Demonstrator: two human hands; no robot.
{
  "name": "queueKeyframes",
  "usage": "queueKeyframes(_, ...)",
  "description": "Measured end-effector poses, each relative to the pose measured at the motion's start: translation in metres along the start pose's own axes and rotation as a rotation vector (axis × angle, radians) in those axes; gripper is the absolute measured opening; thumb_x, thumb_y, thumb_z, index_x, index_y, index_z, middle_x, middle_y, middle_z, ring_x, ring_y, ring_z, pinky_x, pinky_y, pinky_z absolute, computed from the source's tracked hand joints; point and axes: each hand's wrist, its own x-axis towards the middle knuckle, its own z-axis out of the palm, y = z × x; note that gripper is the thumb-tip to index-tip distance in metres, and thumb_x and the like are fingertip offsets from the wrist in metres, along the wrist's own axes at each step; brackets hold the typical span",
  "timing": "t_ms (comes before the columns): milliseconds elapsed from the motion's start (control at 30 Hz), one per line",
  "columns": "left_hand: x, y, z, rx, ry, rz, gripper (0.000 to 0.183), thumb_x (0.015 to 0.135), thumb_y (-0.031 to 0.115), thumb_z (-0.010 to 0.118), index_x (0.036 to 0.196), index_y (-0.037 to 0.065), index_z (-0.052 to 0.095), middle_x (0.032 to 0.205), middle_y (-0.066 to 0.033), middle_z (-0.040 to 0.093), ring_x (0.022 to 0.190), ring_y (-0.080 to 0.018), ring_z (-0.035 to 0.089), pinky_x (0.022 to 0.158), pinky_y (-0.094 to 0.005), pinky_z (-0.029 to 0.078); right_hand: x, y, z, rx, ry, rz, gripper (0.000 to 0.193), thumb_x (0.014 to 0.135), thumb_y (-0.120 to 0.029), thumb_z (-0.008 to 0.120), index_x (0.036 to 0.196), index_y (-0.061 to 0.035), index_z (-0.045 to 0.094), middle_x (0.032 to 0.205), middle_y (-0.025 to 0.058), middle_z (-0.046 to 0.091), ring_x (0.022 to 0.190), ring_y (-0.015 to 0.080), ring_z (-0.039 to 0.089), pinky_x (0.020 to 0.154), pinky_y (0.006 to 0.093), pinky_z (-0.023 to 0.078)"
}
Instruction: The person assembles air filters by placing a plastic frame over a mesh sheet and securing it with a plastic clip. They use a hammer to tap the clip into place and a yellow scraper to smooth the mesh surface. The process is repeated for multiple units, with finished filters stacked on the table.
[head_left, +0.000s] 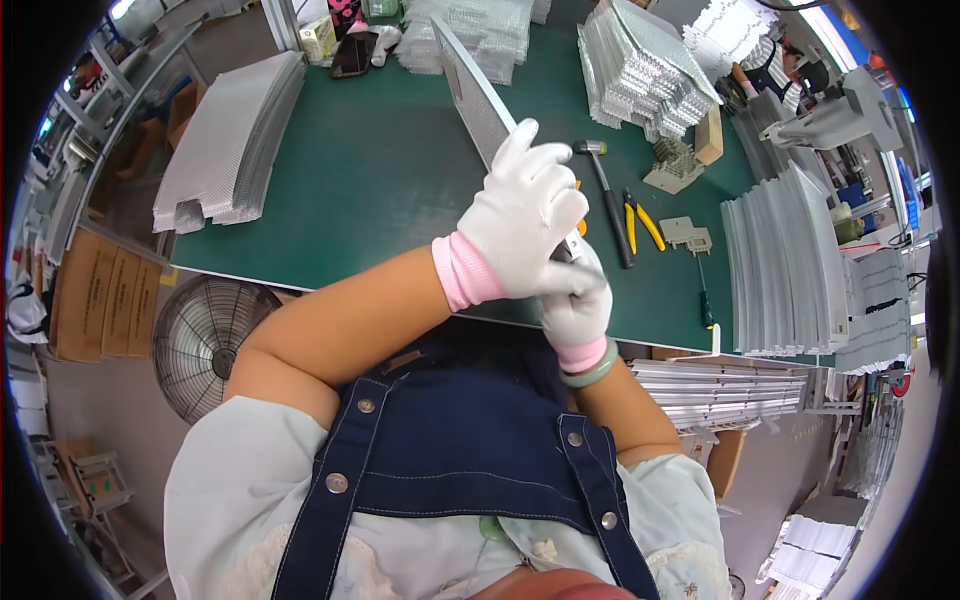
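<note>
A thin metal-framed mesh panel (pixel 474 92) stands tilted on edge over the green worktable, slanting from the far middle toward me. My left hand (pixel 522 215), in a white glove with a pink cuff, is closed around the panel's edge near its close end. Just below it, my right hand (pixel 578 305), gloved the same way, is closed at the panel's near corner. Its fingers are partly hidden behind the left hand. A small orange piece (pixel 581 226) shows beside my left fingers; its kind I cannot tell.
Right of my hands lie a hammer (pixel 608 205), yellow-handled pliers (pixel 645 222) and a screwdriver (pixel 705 290). Stacked mesh panels (pixel 232 130) rest on the table's left, with more stacks (pixel 645 65) at the far right. Upright panels (pixel 785 265) line the right edge. A fan (pixel 215 345) stands below left.
</note>
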Motion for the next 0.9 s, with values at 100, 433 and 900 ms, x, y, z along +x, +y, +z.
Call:
queueKeyframes(100, 0.007, -0.011, 0.008, 0.036, 0.196, -0.008, 0.071, 0.060, 0.059, 0.078, 0.096, 0.001, 0.063, 0.105, -0.0168, 0.059, 0.120, -0.0421, 0.049, 0.109, -0.0647, 0.026, 0.011, -0.001, -0.021, -0.019, -0.148, 0.031, 0.044, 0.087, -0.004, 0.065, 0.130, 0.0010, 0.059, 0.123, 0.0169, 0.064, 0.113, 0.0304, 0.063, 0.097, 0.0366, 0.048)
queueKeyframes(433, 0.018, -0.018, 0.003, -0.086, 0.190, 0.060, 0.044, 0.059, 0.037, 0.081, 0.078, 0.009, 0.053, 0.082, -0.0104, 0.052, 0.083, -0.0318, 0.054, 0.110, -0.0640, 0.028, 0.050, 0.030, -0.072, -0.010, -0.252, 0.278, 0.062, 0.082, -0.037, 0.076, 0.129, -0.0007, 0.061, 0.120, 0.0144, 0.065, 0.110, 0.0263, 0.064, 0.096, 0.0388, 0.049)
queueKeyframes(900, 0.019, -0.023, 0.011, -0.056, 0.084, 0.082, 0.047, 0.060, 0.041, 0.082, 0.079, 0.006, 0.057, 0.083, -0.0117, 0.054, 0.088, -0.0328, 0.057, 0.110, -0.0619, 0.031, 0.100, 0.136, -0.086, -0.296, -0.160, 0.863, 0.039, 0.095, -0.031, 0.060, 0.115, 0.0027, 0.058, 0.092, 0.0141, 0.067, 0.078, 0.0202, 0.068, 0.073, 0.0337, 0.056)
